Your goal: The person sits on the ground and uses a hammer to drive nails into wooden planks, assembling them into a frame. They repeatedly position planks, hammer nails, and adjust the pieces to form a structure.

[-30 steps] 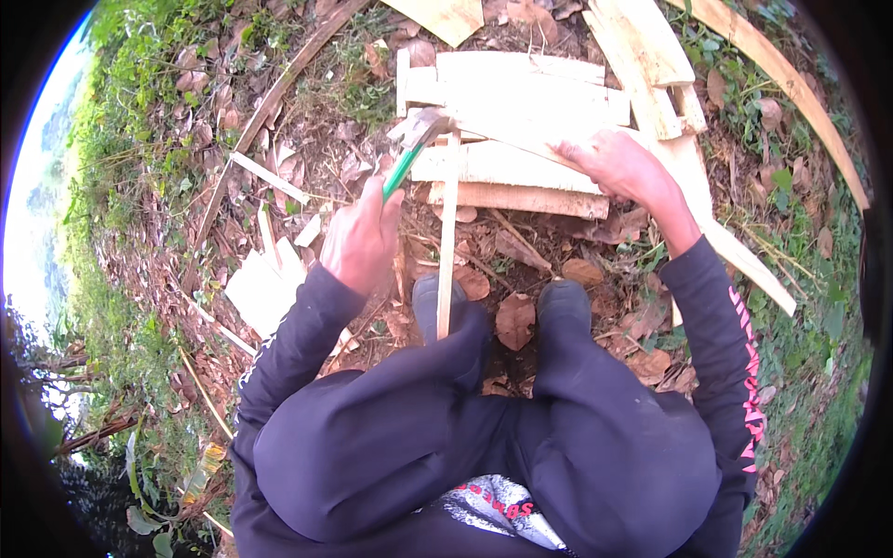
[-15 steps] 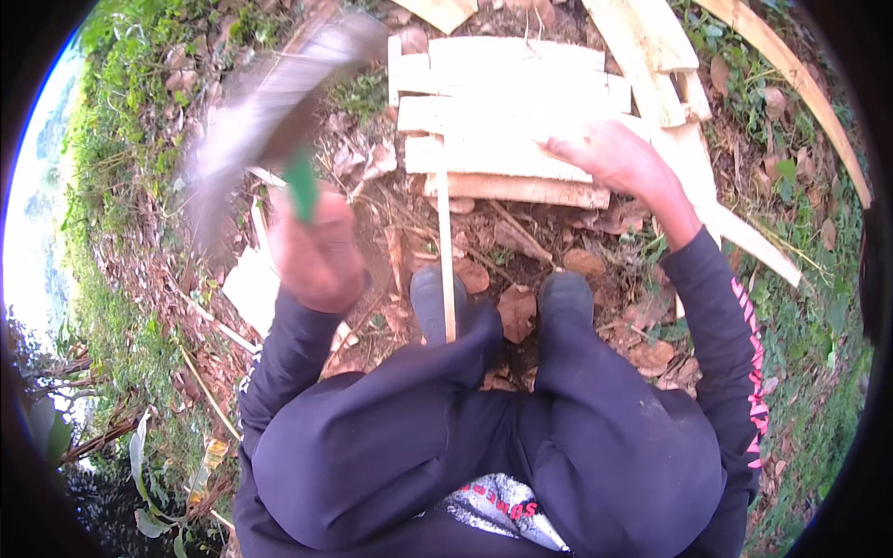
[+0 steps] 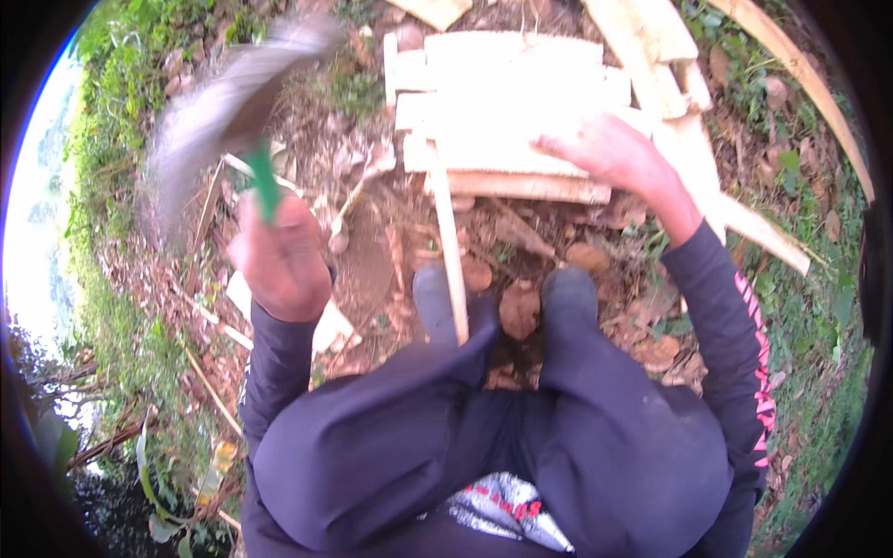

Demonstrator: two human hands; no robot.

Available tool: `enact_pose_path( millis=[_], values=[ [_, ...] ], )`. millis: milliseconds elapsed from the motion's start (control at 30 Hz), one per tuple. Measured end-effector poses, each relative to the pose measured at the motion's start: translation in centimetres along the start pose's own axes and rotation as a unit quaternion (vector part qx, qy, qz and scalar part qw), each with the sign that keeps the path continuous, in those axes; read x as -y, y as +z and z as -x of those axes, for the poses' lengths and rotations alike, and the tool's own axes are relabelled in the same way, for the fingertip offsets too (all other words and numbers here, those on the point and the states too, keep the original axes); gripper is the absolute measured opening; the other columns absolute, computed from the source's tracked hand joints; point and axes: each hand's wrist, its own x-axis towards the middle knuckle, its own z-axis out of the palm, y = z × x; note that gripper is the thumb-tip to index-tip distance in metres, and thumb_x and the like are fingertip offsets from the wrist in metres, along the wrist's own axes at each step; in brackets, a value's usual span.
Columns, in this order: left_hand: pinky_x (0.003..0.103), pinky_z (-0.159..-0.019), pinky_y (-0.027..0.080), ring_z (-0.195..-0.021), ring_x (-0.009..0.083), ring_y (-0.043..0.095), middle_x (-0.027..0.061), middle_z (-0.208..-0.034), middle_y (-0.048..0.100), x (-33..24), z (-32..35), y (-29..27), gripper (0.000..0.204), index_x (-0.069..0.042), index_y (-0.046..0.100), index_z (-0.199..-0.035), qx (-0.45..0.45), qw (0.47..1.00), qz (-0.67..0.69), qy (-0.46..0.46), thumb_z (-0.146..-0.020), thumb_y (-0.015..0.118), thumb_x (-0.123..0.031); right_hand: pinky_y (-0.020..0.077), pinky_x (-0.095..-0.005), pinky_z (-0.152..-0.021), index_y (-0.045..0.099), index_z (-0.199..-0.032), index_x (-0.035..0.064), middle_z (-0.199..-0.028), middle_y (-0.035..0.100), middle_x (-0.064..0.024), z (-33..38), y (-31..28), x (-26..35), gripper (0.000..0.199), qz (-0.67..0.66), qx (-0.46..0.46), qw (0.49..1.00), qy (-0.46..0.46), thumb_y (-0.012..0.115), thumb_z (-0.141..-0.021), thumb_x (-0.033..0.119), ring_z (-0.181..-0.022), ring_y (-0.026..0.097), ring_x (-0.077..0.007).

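Observation:
In my left hand (image 3: 282,260) is a hammer (image 3: 265,186), its green handle held in closed fingers and its grey head smeared by motion. The hammer is raised to the left of a row of pale planks (image 3: 507,158), which lie side by side in front of my feet. Over the planks' right part rests my right hand (image 3: 616,158), with thumb and fingers drawn together. Glare washes out the fingertips, so what they hold cannot be made out. A thin wooden strip (image 3: 448,246) slants from the near planks toward my left boot.
More boards (image 3: 642,56) lie at the upper right, and a long curved strip (image 3: 800,74) arcs beyond them. My boots (image 3: 569,299) stand on ground with dry leaves (image 3: 519,310). Pale wood pieces (image 3: 333,327) lie below my left hand. Grass (image 3: 121,279) grows on both sides.
My left hand and the hammer have swung to the left, away from the planks. My right hand has hardly moved. The thin strip's near end has shifted slightly right.

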Motion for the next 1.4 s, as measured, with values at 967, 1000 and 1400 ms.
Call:
enact_pose_path(
  millis=[967, 1000, 1400],
  values=[
    [0.030, -0.043, 0.038, -0.047, 0.0121, 0.048, 0.0025, -0.057, 0.048, 2.8, 5.1, -0.5, 0.038, -0.006, 0.049, -0.082, -0.048, 0.993, 0.096, -0.047, -0.090, 0.076, -0.032, 0.0501, -0.0486, -0.073, 0.072, -0.105, 0.0062, -0.085, 0.068, -0.0260, -4.8, -2.9, 8.3, 0.047, -0.091, 0.122, 0.971, 0.187, 0.052, -0.098, 0.049, -0.078, 0.062, -0.0441],
    [0.029, -0.043, 0.038, -0.048, 0.0088, 0.048, 0.0001, -0.058, 0.048, 3.8, 6.9, 0.5, 0.042, -0.007, 0.048, -0.082, -0.073, 0.984, 0.156, -0.045, -0.085, 0.081, -0.034, 0.0508, -0.0481, -0.075, 0.072, -0.108, 0.0081, -0.089, 0.068, -0.0251, -5.2, -3.5, 9.0, 0.047, -0.096, 0.154, 0.959, 0.216, 0.052, -0.097, 0.049, -0.082, 0.063, -0.0441],
    [0.031, -0.050, 0.043, -0.051, 0.0133, 0.049, 0.0019, -0.062, 0.048, 6.6, 15.4, 5.7, 0.059, -0.003, 0.050, -0.114, 0.036, 0.972, 0.141, -0.185, -0.078, 0.085, -0.034, 0.0439, -0.0313, -0.044, 0.056, -0.058, 0.0031, -0.048, 0.052, -0.0058, -7.7, -3.2, 11.8, 0.068, -0.183, 0.218, 0.866, 0.410, 0.055, -0.097, 0.059, -0.041, 0.053, -0.0148]
  ],
)
